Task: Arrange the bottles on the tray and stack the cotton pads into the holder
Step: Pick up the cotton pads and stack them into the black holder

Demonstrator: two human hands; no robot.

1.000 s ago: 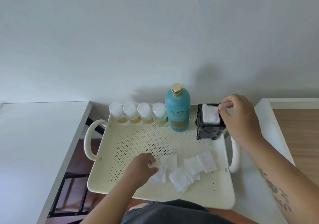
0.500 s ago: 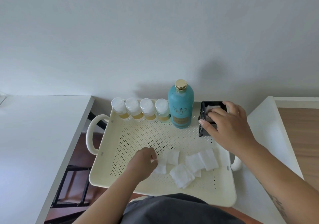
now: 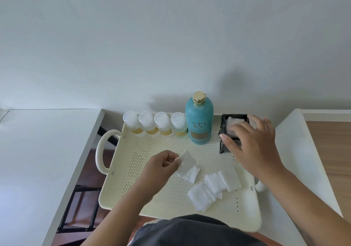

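Head view: black holder [image 3: 224, 132] contains white cotton pads [image 3: 230, 121], right hand [image 3: 252, 145] on top.

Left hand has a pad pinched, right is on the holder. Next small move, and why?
Probably carry the pad in the left hand over to the black holder and lift the right hand clear. The right hand's fingers cover the holder's opening, pressing the pads already inside, and more loose pads lie on the tray.

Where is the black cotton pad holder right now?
In the head view, the black holder stands at the tray's far right corner, just right of the tall teal bottle, with the right hand over it.
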